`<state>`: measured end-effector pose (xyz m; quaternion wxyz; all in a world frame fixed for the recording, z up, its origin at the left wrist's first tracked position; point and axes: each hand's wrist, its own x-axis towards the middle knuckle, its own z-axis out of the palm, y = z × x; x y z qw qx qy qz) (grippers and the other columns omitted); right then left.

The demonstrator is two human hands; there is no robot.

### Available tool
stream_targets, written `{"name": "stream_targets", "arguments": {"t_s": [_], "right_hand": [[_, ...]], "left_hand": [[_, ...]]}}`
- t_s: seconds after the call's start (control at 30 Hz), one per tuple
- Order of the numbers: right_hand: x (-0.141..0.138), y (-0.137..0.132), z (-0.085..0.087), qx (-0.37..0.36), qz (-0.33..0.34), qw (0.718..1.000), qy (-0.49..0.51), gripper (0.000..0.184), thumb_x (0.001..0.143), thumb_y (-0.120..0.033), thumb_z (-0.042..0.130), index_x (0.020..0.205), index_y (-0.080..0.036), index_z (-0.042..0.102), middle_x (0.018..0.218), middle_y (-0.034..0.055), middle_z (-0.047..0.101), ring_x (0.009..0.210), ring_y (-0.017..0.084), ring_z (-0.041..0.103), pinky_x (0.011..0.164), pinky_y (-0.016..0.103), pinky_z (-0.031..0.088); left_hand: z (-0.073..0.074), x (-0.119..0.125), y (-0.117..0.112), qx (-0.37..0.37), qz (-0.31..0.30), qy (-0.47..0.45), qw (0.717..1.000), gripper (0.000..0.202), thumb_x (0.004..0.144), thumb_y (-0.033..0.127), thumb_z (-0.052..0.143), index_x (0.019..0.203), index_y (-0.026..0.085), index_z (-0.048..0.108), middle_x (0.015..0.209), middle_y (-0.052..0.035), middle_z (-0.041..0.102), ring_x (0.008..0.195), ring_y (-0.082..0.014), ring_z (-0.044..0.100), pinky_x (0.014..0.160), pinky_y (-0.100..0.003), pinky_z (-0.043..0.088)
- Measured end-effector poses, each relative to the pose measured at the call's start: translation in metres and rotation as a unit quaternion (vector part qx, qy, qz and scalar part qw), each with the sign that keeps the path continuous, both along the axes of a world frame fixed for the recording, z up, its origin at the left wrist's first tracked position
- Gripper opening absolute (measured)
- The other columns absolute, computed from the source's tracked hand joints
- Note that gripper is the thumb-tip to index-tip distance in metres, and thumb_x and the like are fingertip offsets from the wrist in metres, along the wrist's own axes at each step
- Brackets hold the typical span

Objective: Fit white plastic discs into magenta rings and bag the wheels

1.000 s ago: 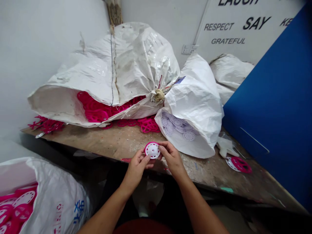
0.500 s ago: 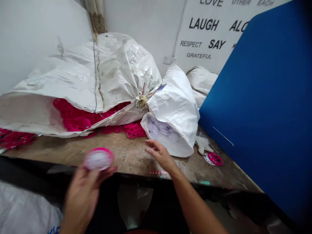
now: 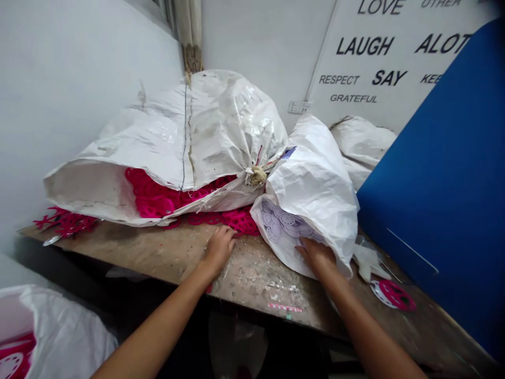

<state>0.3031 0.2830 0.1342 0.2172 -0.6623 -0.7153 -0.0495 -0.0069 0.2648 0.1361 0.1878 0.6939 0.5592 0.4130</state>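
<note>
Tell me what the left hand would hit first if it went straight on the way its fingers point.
The left hand would most likely meet the pink rings first, where they lie at the foot of the white sack, though depth is hard to judge from this view.

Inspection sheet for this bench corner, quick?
Surface: worn wooden bench, scuffed and flecked.
Parts: magenta plastic lattice pieces spill from a white woven sack; pale lilac perforated discs lie in a second sack.
Clutter: magenta-and-white disc and white scrap at bench right.
Hands: left hand on bench by the magenta pieces; right hand, fingers at second sack's mouth.
Cables: nothing seen.
Surroundings: blue board, lettered wall, lower-left sack.
</note>
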Motion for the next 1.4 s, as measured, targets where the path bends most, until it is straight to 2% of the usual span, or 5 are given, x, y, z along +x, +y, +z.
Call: {"name": "stream_targets", "arguments": {"t_s": [0.33, 0.53, 0.87, 1.1, 1.4], "right_hand": [[-0.059, -0.051, 0.035, 0.028, 0.122, 0.944, 0.305, 0.027, 0.083, -0.039, 0.055, 0.098, -0.02, 0.066, 0.08, 0.0052, 0.062, 0.071, 0.019, 0.058, 0.065, 0.031, 0.047], [-0.124, -0.074, 0.024, -0.06, 0.2, 0.849, 0.485, 0.032, 0.081, -0.032, 0.059, 0.111, -0.022, 0.064, 0.092, 0.005, 0.062, 0.076, 0.016, 0.058, 0.067, 0.029, 0.05], [-0.131, -0.09, 0.018, -0.101, 0.257, 0.868, 0.414, 0.023, 0.087, -0.031, 0.05, 0.1, -0.023, 0.068, 0.09, 0.0038, 0.068, 0.081, 0.018, 0.062, 0.072, 0.03, 0.05], [-0.126, -0.096, 0.023, -0.173, 0.253, 0.784, 0.54, 0.026, 0.084, -0.033, 0.054, 0.105, -0.02, 0.059, 0.087, 0.0015, 0.065, 0.068, 0.014, 0.059, 0.063, 0.026, 0.049], [-0.129, -0.107, 0.031, -0.161, 0.321, 0.835, 0.416, 0.038, 0.079, -0.028, 0.063, 0.117, -0.026, 0.057, 0.093, -0.0006, 0.068, 0.082, 0.015, 0.062, 0.073, 0.027, 0.047]], "left_hand": [[0.01, 0.008, -0.025, -0.06, 0.001, -0.117, 0.991, 0.015, 0.084, 0.027, 0.05, 0.086, 0.018, 0.061, 0.092, -0.0064, 0.061, 0.09, -0.0198, 0.056, 0.084, -0.035, 0.044], [0.017, 0.028, -0.091, -0.235, -0.041, -0.525, 0.817, 0.033, 0.081, 0.04, 0.059, 0.105, 0.02, 0.052, 0.102, -0.0061, 0.064, 0.086, -0.0165, 0.063, 0.079, -0.032, 0.051], [0.018, 0.031, -0.108, -0.102, 0.012, -0.322, 0.941, 0.029, 0.083, 0.038, 0.056, 0.102, 0.02, 0.067, 0.105, -0.0062, 0.067, 0.102, -0.022, 0.059, 0.092, -0.03, 0.044], [0.016, 0.034, -0.118, -0.208, -0.059, -0.398, 0.892, 0.048, 0.079, 0.038, 0.061, 0.121, 0.019, 0.05, 0.103, -0.0081, 0.067, 0.084, -0.0213, 0.067, 0.07, -0.031, 0.055], [0.02, 0.017, -0.146, -0.196, 0.009, -0.419, 0.887, 0.049, 0.071, 0.042, 0.069, 0.111, 0.017, 0.054, 0.092, -0.0051, 0.07, 0.078, -0.0217, 0.068, 0.071, -0.034, 0.056]]}}
